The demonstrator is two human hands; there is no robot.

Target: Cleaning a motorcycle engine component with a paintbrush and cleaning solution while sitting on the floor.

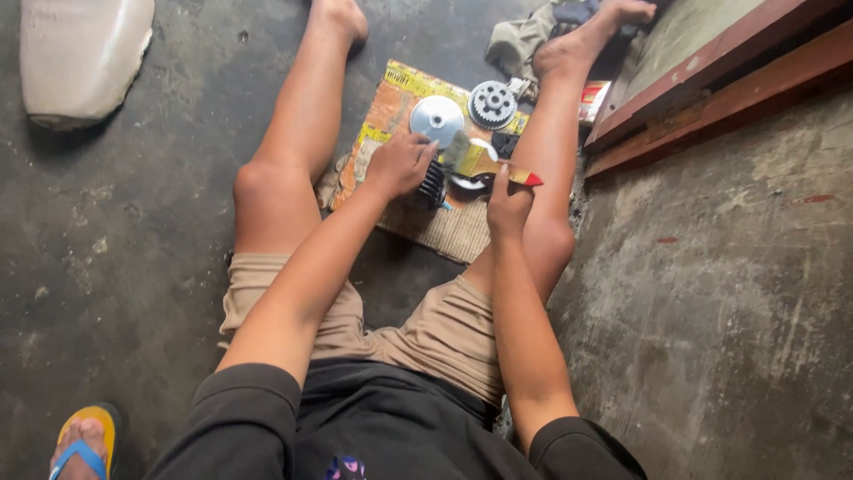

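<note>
Paintbrush [484, 163] between both hands

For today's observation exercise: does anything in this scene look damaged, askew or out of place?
Yes. The cardboard sheet under the metal parts is torn and stained, lying askew on a frayed mat. A crumpled rag sits by the foot. Another person's sandalled foot intrudes at the bottom left.
</note>
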